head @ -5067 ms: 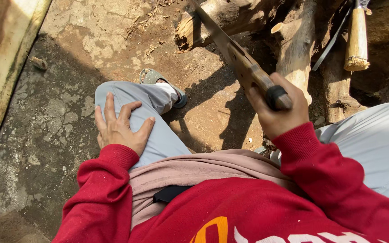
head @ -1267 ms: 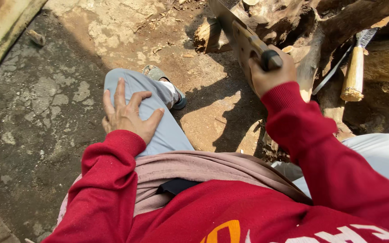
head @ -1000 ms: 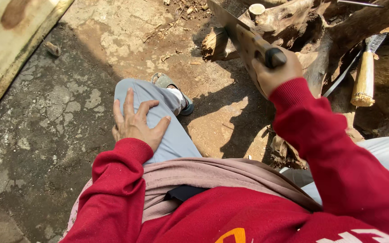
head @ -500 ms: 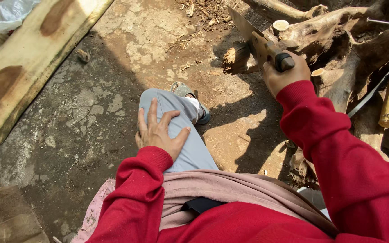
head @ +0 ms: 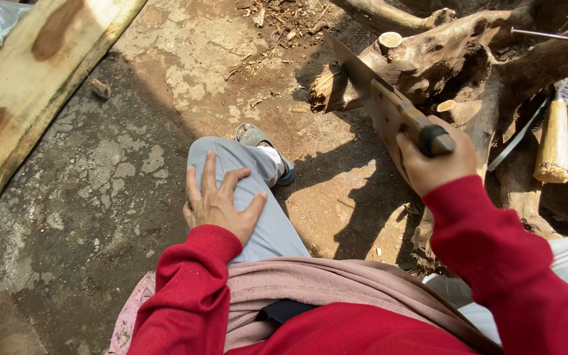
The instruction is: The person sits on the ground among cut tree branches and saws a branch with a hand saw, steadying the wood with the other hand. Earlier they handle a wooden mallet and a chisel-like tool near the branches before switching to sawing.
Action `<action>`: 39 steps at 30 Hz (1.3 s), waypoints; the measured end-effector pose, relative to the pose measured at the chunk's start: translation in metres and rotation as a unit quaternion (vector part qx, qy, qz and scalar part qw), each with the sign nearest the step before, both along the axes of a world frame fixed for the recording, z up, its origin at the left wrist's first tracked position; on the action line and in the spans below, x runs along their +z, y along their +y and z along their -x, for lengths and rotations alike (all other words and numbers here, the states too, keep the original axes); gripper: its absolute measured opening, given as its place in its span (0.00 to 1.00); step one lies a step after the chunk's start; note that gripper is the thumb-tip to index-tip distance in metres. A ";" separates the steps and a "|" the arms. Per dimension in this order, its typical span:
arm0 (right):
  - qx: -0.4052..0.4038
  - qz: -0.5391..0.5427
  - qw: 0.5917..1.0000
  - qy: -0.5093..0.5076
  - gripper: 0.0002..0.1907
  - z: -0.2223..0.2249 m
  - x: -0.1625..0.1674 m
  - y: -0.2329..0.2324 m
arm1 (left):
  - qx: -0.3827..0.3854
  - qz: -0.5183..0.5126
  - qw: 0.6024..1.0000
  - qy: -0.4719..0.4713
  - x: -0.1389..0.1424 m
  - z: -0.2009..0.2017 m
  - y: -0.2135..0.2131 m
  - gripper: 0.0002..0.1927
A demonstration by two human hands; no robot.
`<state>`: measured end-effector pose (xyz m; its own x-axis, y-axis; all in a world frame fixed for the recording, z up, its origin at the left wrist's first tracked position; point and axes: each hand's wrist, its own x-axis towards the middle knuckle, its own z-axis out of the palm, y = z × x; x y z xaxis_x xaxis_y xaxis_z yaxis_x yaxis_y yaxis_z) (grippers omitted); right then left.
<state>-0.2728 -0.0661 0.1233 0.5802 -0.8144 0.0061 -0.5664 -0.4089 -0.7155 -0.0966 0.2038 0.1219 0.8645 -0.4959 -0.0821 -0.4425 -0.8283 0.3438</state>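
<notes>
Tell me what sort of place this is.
Probably an outdoor woodworking yard: cracked, sunlit concrete ground, a gnarled root stump under the saw in the right hand, a rough plank alongside.

Hard daylight, deep shadows, sharp picture.

Strong sun falls from the upper right, lighting the pale wooden plank (head: 41,85) at upper left and the patch of bare ground (head: 336,204) ahead of the knee almost to glare. The person's own shadow darkens the cracked concrete (head: 87,217) across the lower left. The right hand (head: 436,161) and the blade of the saw (head: 376,98) it grips throw a crisp dark shadow down the ground below them. The left hand (head: 219,204) lies in even shade. Hollows in the tree stump (head: 468,66) sink to near black, so detail there is perhaps lost. Focus is good throughout; edge bending is slight.
</notes>
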 end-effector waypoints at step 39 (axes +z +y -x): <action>-0.018 -0.051 0.998 0.012 0.12 0.017 0.003 0.008 | -0.001 -0.001 1.000 -0.005 -0.001 0.001 0.002 0.27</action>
